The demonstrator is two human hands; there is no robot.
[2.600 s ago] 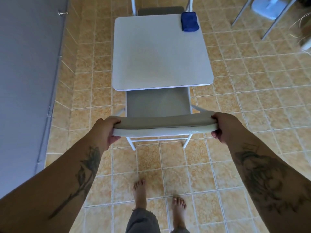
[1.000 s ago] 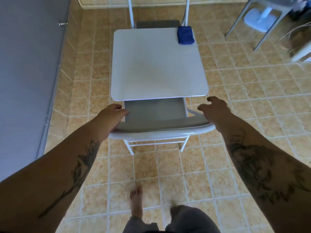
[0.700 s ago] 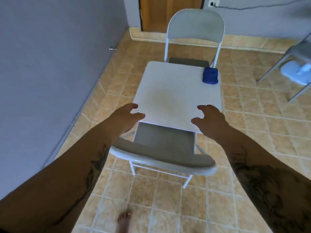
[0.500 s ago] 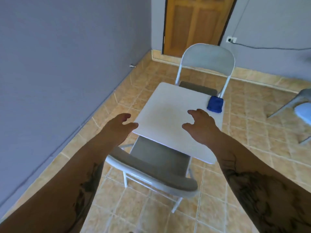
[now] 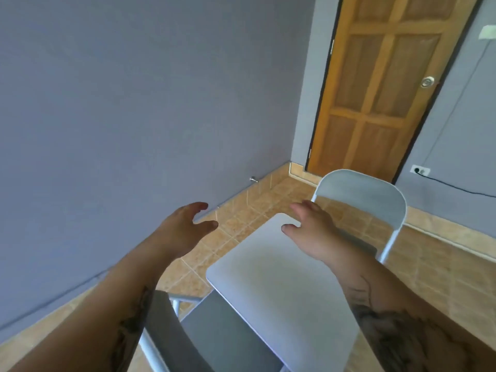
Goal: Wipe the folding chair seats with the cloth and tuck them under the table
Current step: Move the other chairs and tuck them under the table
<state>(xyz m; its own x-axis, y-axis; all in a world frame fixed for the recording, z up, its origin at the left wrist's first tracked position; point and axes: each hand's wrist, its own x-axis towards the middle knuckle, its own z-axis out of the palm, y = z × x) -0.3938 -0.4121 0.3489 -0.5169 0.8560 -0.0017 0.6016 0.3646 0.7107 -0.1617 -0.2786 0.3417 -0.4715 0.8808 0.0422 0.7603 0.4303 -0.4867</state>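
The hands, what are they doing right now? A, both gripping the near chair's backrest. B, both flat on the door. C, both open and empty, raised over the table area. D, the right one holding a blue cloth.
C: the left hand and right hand have spread fingers and hold nothing, the right one above the table, the left one beside it over the floor.

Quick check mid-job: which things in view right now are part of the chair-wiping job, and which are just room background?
Job:
- near folding chair, seat partly under the table
- far folding chair, beyond the table
- table
- left hand and right hand, both open and empty
The cloth is not visible.

Background:
- wooden door
- wall socket with cable
- doorstop
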